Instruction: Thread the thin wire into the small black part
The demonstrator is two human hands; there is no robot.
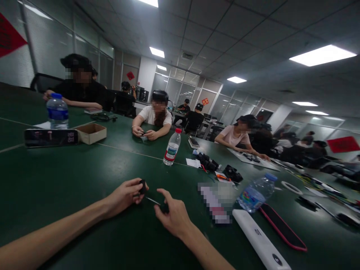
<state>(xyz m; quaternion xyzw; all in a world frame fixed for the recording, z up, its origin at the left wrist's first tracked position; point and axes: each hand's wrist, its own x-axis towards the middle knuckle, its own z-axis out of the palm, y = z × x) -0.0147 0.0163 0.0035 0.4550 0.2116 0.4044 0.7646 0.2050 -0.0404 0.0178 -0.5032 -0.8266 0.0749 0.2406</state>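
Observation:
My left hand (pixel 126 197) is closed in a pinch on a small black part (pixel 142 186), held just above the green table (pixel 70 180). My right hand (pixel 173 215) is closed round the dark handle of a thin screwdriver (pixel 154 201). Its metal shaft points left toward the black part, and the tip sits close to it. The two hands are a few centimetres apart near the table's front edge.
To my right lie a white power bank (pixel 260 242), a red-edged phone (pixel 282 227) and a tipped water bottle (pixel 254 193). An upright bottle (pixel 172 147) stands ahead. A phone (pixel 50 137), a cardboard box (pixel 91 133) and another bottle (pixel 57 111) are at left. Several people sit around the table.

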